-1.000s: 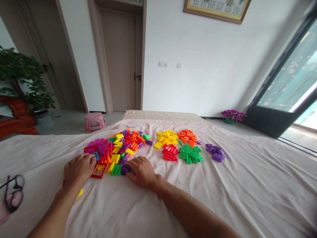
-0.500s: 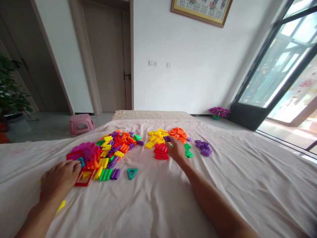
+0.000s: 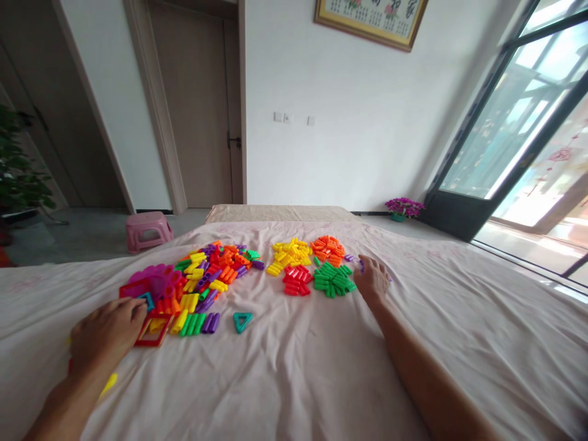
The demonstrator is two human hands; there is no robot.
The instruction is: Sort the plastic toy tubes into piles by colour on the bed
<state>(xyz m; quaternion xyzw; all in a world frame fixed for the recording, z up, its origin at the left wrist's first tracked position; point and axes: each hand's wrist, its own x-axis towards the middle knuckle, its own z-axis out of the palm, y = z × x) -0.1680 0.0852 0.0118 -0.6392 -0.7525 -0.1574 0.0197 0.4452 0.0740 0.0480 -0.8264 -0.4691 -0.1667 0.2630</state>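
Purple tubes (image 3: 362,264) are right of centre in the frame, mostly hidden by the right hand (image 3: 374,277), so we can't count them; 1 loose purple pc. (image 3: 349,258) lies just left of it. We judge them light, stiff plastic, smooth, maybe a bit slippery, not very fragile; best hold is prob. w/ thumb and fingertip across the middle. The right hand has its fingers loosely spread; we can't tell if smth. is in them.

Going left, we count 4 piles, 1 per col.: green pile (image 3: 333,280), orange pile (image 3: 327,250), red pile (image 3: 297,280), yellow pile (image 3: 290,252). Pcs. overlap, so no exact no. Left of centre is 1 mixed heap (image 3: 215,269); its front edge shows approx. 4 green tubes (image 3: 193,325) and 2 or 3 purple ones.

1 teal triangle (image 3: 242,315) lies apart on the cloth (image 3: 303,386). At lower left, the left hand (image 3: 106,331) is back up, near 1 red square frame (image 3: 147,343), w/ fingertips at 1 blue pc. (image 3: 147,301); whether it grips, we can't tell. Farther out, mid-left, stands 1 pink stool (image 3: 147,229).
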